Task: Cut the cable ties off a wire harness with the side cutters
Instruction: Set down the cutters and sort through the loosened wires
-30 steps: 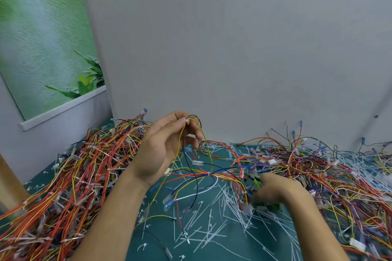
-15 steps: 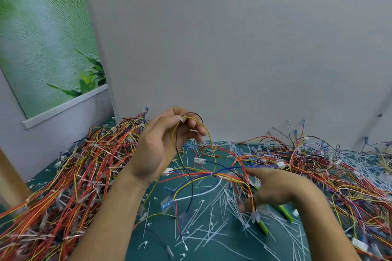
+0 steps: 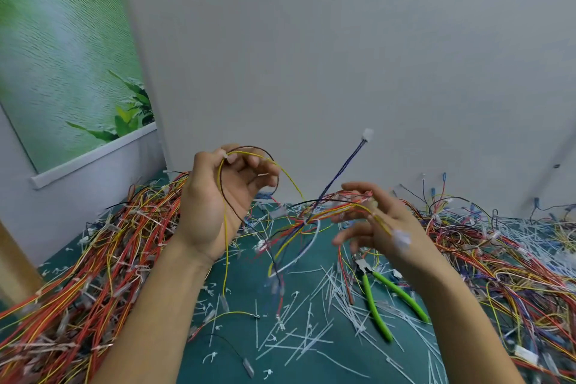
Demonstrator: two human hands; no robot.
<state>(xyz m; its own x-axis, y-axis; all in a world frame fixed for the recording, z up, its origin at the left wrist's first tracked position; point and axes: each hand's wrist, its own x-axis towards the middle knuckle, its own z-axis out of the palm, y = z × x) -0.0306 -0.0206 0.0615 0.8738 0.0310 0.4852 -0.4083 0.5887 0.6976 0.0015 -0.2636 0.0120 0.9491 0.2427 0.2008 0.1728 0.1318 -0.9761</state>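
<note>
My left hand (image 3: 218,199) is raised above the table and pinches a yellow and a dark wire of a small wire harness (image 3: 307,218) at their looped top. The harness hangs in the air between both hands, with a blue strand and white connector (image 3: 367,135) sticking up. My right hand (image 3: 383,221) holds the other end of the bundle, fingers spread and blurred. The side cutters (image 3: 378,296), with green handles, lie on the green mat below my right hand, held by nobody.
A big heap of red, orange and yellow harnesses (image 3: 93,259) fills the left of the table. Another mixed pile (image 3: 505,252) covers the right. Cut white cable ties (image 3: 299,330) litter the green mat (image 3: 218,362). A grey wall stands close behind.
My right hand let go of the side cutters, which now lie on the mat, and rose to take the harness. My left hand lifted the wires higher.
</note>
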